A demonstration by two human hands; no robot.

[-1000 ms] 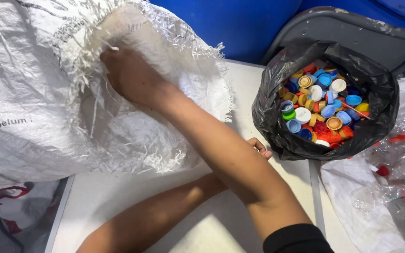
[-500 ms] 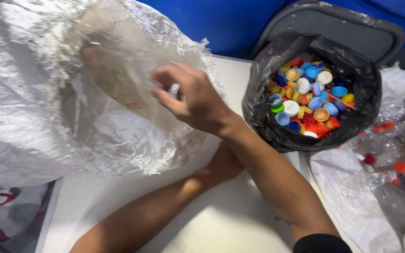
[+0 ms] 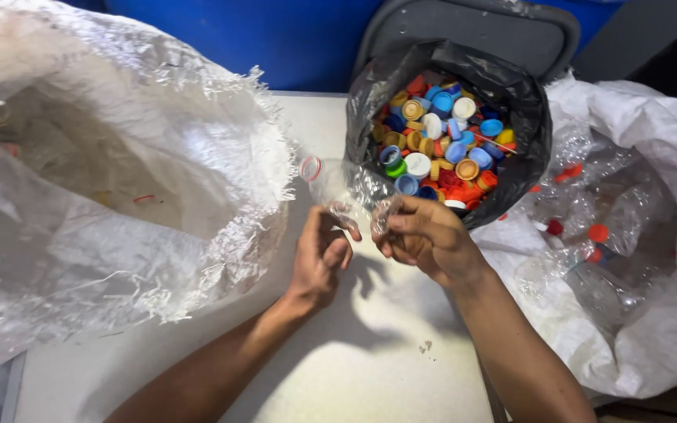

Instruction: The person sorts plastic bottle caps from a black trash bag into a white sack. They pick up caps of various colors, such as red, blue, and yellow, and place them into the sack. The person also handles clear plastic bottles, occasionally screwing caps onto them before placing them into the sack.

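A crushed clear plastic bottle (image 3: 346, 192) is held between both hands above the white table (image 3: 370, 368), just in front of the black bag of bottle caps (image 3: 440, 141). The right hand (image 3: 425, 239) is clenched around the bottle's lower end, with the fingers curled over the crumpled plastic. The left hand (image 3: 319, 254) is closed on the bottle beside it, thumb and fingertips pinching the plastic. The bottle's neck, with a red ring (image 3: 310, 168), points up and to the left, toward the large white woven sack (image 3: 119, 196).

Compared with the frame half a second earlier, the right hand has been withdrawn from the mouth of the white woven sack and brought down to the table's centre. The left hand, previously lying under the right forearm, has been raised to meet the bottle. One second earlier, the right hand was reaching deep into the sack.

A second white sack (image 3: 636, 235) containing clear bottles with red and orange caps lies at the right, touching the black bag. A dark grey chair back (image 3: 472, 23) stands behind the black bag.
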